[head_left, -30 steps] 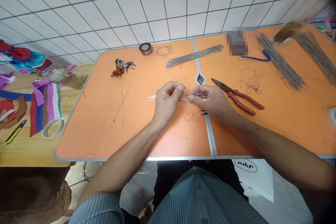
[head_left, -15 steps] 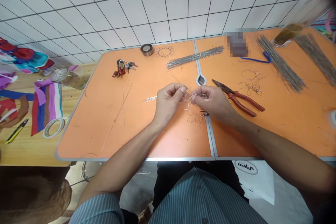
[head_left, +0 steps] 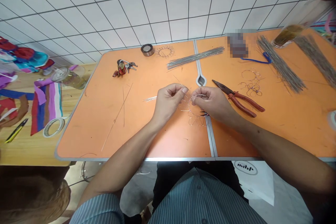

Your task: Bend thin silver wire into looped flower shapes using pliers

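At the far left, striped ribbon strips (head_left: pixel 46 108) lie on a wooden surface, with a yellow cutter (head_left: pixel 16 131) and a roll of white tape (head_left: pixel 54 127) near them. On the orange counter (head_left: pixel 78 129), a bunch of keys (head_left: pixel 124 68) sits near the back, perhaps to be out of the way. Two thin wires (head_left: pixel 114 120) cross in front of it, well apart from the hands. Some short bright wires (head_left: pixel 150 99) poke out beside the left hand (head_left: pixel 169 101). Its thumb and first finger are pinched together on a thin wire (head_left: pixel 179 81), likely to steady it. The wire ring (head_left: pixel 190 112) with small loops is between the two hands, at the middle of the counter. The right hand (head_left: pixel 212 101) has its thumb and first finger closed on the ring's top edge, maybe so it cannot turn. I can't tell if the ring touches the counter. Behind the hands lies a bundle of wires (head_left: pixel 195 57). Just right of the right hand, red-handled pliers (head_left: pixel 237 98) lie flat, easy to reach. Past them are more bent wire loops (head_left: pixel 251 84) and a gray wire bundle (head_left: pixel 282 64).
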`<state>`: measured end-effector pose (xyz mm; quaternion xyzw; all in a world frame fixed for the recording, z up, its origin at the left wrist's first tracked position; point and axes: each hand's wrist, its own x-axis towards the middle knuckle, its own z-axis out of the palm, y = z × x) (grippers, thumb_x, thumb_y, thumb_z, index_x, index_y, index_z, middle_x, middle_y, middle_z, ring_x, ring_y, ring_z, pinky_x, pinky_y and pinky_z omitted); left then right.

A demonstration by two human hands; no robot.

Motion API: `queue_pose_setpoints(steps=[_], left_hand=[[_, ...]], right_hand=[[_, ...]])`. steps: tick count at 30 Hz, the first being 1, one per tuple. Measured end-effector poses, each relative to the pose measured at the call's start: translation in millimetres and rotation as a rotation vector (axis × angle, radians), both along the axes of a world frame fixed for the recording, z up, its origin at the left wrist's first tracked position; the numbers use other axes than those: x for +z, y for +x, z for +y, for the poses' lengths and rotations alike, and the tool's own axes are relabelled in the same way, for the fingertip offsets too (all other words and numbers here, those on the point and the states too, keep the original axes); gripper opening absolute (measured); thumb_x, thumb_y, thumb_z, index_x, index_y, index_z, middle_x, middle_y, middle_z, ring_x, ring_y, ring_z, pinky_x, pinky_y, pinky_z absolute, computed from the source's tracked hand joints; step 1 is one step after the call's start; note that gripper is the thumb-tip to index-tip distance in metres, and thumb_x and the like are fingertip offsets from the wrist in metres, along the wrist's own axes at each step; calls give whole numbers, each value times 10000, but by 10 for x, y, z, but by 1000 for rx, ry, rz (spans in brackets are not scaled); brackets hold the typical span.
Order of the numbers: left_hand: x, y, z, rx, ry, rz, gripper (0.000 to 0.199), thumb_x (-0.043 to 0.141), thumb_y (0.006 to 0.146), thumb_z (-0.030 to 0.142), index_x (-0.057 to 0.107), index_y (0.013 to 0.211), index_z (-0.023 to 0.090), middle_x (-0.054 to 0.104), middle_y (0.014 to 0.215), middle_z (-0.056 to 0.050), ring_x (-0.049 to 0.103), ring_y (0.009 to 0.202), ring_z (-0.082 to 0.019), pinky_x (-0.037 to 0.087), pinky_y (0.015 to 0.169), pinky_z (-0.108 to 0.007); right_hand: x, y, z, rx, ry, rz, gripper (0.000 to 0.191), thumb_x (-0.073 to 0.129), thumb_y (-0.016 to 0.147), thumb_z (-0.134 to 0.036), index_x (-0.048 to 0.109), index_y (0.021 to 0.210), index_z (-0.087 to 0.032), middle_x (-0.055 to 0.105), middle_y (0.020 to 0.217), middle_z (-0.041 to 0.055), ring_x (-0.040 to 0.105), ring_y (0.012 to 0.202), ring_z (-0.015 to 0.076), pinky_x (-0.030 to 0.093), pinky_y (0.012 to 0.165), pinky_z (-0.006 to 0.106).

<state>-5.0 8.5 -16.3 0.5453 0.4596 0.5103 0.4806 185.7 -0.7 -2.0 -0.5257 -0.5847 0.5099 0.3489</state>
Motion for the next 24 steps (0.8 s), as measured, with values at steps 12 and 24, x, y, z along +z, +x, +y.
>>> queue_pose_setpoints(steps=[12,24], left_hand=[[-24,-2,8,53,4,-26,346,868,887,520,757,785,208,624,660,14,512,594,-119,422,599,-280],[-21,-3,9,52,7,-19,338,857,898,510,753,783,209,632,668,11,509,599,-117,416,598,-281]], right_hand=[[-47,17,-28,-16,247,-190,107,741,906,-327,748,895,-221,688,739,12,599,658,169,470,622,315],[-110,57,-14,41,555,-394,104,685,1002,-306,750,965,-234,773,867,57,634,716,189,496,715,357]])
